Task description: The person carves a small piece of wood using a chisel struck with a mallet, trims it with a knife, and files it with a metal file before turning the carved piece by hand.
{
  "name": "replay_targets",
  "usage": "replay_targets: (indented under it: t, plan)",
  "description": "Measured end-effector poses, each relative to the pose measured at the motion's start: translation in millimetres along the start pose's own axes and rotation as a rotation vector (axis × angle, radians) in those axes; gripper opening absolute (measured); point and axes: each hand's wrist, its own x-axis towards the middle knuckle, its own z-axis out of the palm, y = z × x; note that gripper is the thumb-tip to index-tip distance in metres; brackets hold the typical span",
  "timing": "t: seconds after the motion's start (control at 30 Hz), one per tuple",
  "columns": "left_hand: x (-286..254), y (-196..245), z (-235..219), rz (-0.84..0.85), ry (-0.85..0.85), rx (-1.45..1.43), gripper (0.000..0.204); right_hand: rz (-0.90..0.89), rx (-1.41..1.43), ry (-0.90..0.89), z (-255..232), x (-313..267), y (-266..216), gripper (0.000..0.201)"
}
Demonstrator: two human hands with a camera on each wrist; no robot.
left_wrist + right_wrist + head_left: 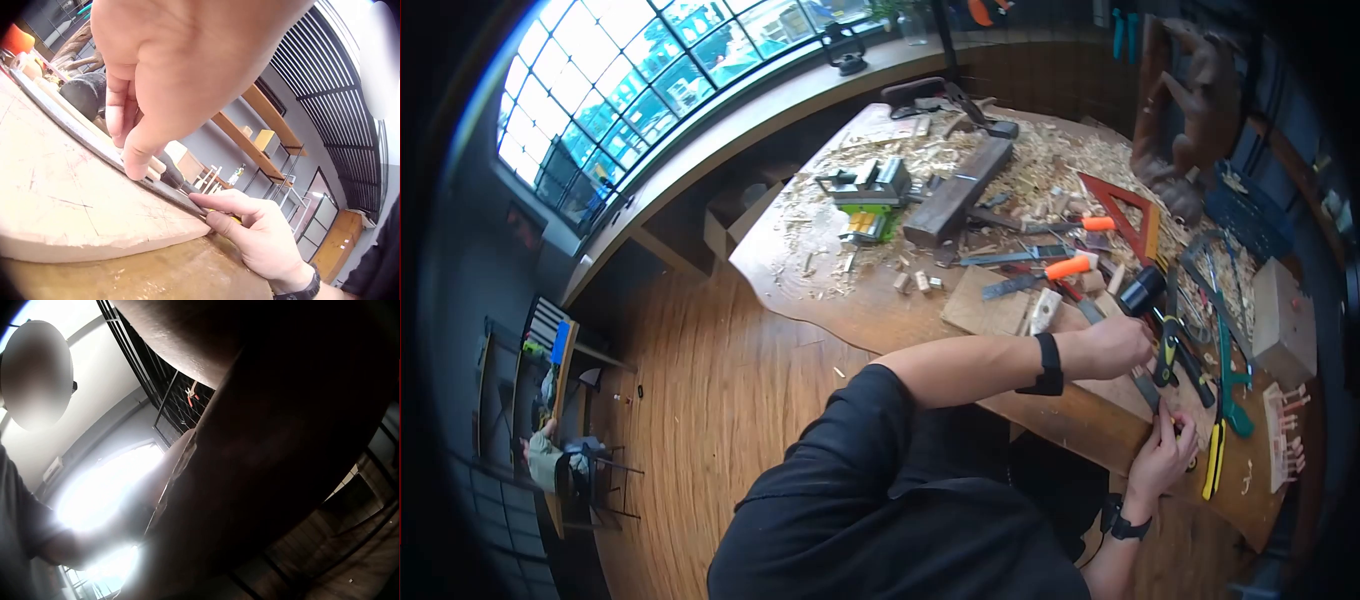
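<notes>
My left hand (1115, 345) presses its fingertips (137, 156) down on a long metal ruler (81, 134) that lies across a pale wooden board (62, 200) near the bench's front edge. In the head view the ruler (1145, 385) runs from that hand toward my right hand (1165, 455). My right hand (250, 225), with a watch on its wrist, pinches a yellow pencil (234, 219) with its tip at the ruler's near end. The right wrist view is dark and blocked by the hand.
The bench (880, 310) is crowded: a black mallet (1142, 290), orange-handled tools (1070, 267), a red triangle square (1125, 210), a dark plank (955, 190), a green tool (870, 220) and wood shavings. Green- and yellow-handled tools (1230, 390) and a wooden box (1285, 320) lie right.
</notes>
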Motion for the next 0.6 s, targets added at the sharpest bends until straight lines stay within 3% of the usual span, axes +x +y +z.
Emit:
replay_targets:
  t: [0.07, 0.13, 0.2, 0.27, 0.6]
  plan:
    - [-4.0, 7.3, -10.0, -0.056, -0.073, 0.000, 0.007, 0.008, -0.004, 0.026, -1.4, -1.0, -1.6, 0.029]
    - [-9.0, -8.5, 5.5, 0.031, -0.125, 0.090, 0.013, 0.030, 0.023, 0.003, -6.1, 0.4, -5.4, 0.030]
    - [-12.9, 3.8, -6.2, -0.146, -0.141, -0.127, 0.016, 0.030, 0.030, 0.033, -6.8, 1.7, -6.6, 0.031]
    - [-13.5, 4.5, -13.1, -0.007, -0.093, -0.140, 0.014, 0.018, 0.023, 0.037, -9.0, 3.5, -6.1, 0.035]
    - [-5.5, 18.4, -19.8, 0.017, -0.027, -0.074, 0.013, 0.031, 0.061, 0.027, -10.6, 4.1, -4.1, 0.034]
